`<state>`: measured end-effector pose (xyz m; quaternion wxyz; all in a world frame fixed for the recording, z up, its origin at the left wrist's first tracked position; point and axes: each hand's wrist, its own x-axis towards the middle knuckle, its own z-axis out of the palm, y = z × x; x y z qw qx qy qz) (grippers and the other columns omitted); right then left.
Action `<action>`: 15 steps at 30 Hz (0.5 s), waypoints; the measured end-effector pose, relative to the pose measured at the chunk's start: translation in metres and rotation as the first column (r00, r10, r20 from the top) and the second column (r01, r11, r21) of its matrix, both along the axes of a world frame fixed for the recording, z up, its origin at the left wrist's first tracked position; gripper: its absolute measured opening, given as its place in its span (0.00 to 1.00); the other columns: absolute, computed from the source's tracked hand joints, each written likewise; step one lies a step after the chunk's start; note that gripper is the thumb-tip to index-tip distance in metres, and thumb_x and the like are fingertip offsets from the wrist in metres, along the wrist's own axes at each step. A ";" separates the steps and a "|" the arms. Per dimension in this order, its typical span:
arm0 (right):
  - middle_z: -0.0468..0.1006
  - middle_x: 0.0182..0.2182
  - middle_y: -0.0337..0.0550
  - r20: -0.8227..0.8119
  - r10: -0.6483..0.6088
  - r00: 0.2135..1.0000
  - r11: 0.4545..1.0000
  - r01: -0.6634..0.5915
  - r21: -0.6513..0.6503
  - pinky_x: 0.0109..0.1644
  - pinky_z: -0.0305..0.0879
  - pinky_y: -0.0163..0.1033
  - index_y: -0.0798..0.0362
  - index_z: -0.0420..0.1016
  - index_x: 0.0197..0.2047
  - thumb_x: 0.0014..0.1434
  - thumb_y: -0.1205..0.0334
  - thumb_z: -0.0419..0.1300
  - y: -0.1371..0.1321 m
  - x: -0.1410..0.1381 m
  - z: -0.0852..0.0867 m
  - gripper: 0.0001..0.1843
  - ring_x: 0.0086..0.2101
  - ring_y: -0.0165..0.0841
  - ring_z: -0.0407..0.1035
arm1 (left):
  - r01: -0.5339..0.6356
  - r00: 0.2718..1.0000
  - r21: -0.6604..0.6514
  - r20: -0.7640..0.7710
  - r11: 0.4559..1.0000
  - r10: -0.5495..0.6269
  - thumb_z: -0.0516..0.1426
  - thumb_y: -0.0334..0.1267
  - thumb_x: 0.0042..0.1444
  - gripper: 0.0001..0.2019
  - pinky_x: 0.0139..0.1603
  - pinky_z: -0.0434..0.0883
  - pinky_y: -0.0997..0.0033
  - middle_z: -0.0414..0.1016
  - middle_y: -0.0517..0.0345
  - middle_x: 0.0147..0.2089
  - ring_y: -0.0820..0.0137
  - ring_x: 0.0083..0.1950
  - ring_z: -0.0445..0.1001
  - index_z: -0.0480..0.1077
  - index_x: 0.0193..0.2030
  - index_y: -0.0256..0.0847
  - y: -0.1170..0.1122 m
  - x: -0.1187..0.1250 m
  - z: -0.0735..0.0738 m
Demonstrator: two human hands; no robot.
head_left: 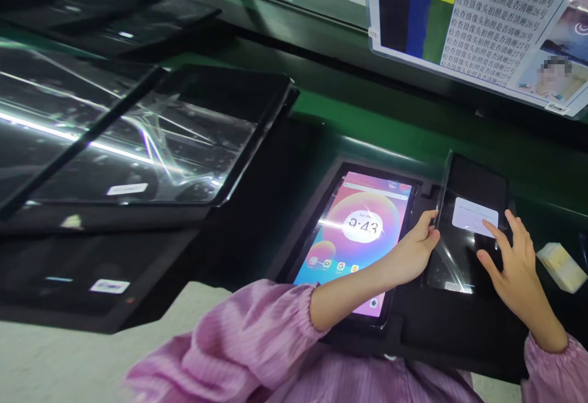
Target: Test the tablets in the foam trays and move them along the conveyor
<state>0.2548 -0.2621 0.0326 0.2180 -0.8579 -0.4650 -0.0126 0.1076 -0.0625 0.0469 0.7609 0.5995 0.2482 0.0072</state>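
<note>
My left hand [416,250] grips the left edge of a dark tablet [475,176], its fingers closed around that side. A pale pop-up box shows on the tablet's screen. Over this box my right hand [517,256] is spread, its index finger at the box's lower right part and its thumb held apart. Under my left forearm a second tablet [337,207] lies lit in a black tray [285,250], its colourful home screen reading 9:43.
Several film-covered tablets [197,127] rest in black trays on the left. A yellowish block of stacked pieces [561,266] lies right of my right hand. A printed chart [418,17] with colour squares and Chinese text stands at the back right.
</note>
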 end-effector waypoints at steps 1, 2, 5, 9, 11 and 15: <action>0.47 0.76 0.50 -0.002 0.001 1.000 1.000 -0.001 -0.001 0.68 0.53 0.75 0.41 0.63 0.70 0.75 0.41 0.48 0.001 0.000 -0.001 0.27 0.72 0.59 0.44 | 0.001 1.000 -0.001 0.004 1.000 -0.001 0.49 0.44 0.71 0.21 0.33 0.60 0.70 0.63 0.64 0.36 0.72 0.31 0.60 0.58 0.68 0.45 0.000 0.000 0.000; 0.46 0.76 0.51 -0.016 -0.005 1.000 1.000 0.005 0.013 0.69 0.53 0.75 0.42 0.62 0.71 0.75 0.41 0.49 0.002 0.001 0.000 0.28 0.72 0.58 0.45 | 0.003 1.000 0.001 0.003 1.000 -0.003 0.49 0.44 0.71 0.21 0.33 0.60 0.71 0.63 0.64 0.36 0.72 0.31 0.60 0.58 0.68 0.45 0.000 0.000 -0.001; 0.44 0.76 0.53 -0.083 -0.041 0.996 0.994 0.050 0.102 0.70 0.51 0.73 0.43 0.57 0.73 0.72 0.38 0.54 0.000 0.000 0.004 0.33 0.72 0.57 0.46 | 0.013 0.999 0.031 -0.029 0.999 -0.012 0.49 0.45 0.71 0.21 0.33 0.60 0.71 0.62 0.65 0.36 0.72 0.30 0.59 0.58 0.68 0.46 0.001 0.000 -0.004; 0.43 0.76 0.52 -0.168 -0.046 0.985 0.992 0.064 0.107 0.71 0.51 0.72 0.42 0.55 0.74 0.67 0.37 0.60 -0.005 -0.004 0.010 0.39 0.72 0.56 0.44 | 0.018 0.999 0.044 -0.028 0.999 -0.017 0.48 0.44 0.71 0.21 0.34 0.61 0.70 0.63 0.65 0.36 0.72 0.30 0.60 0.57 0.69 0.46 0.002 0.001 -0.006; 0.43 0.76 0.53 -0.173 -0.019 0.985 0.993 0.038 0.108 0.72 0.50 0.71 0.42 0.51 0.75 0.65 0.37 0.63 -0.005 -0.005 0.009 0.44 0.72 0.55 0.44 | 0.013 1.000 0.038 0.000 0.999 -0.013 0.49 0.43 0.71 0.20 0.35 0.62 0.70 0.65 0.64 0.36 0.72 0.31 0.61 0.59 0.67 0.45 0.002 0.001 -0.006; 0.45 0.75 0.56 -0.135 0.028 0.990 0.989 -0.008 0.148 0.74 0.46 0.69 0.45 0.42 0.78 0.62 0.38 0.68 -0.002 -0.006 0.001 0.54 0.73 0.54 0.44 | 0.001 1.000 0.023 0.010 1.000 -0.001 0.50 0.43 0.71 0.19 0.35 0.63 0.71 0.66 0.64 0.35 0.72 0.31 0.61 0.61 0.66 0.44 0.001 0.001 -0.006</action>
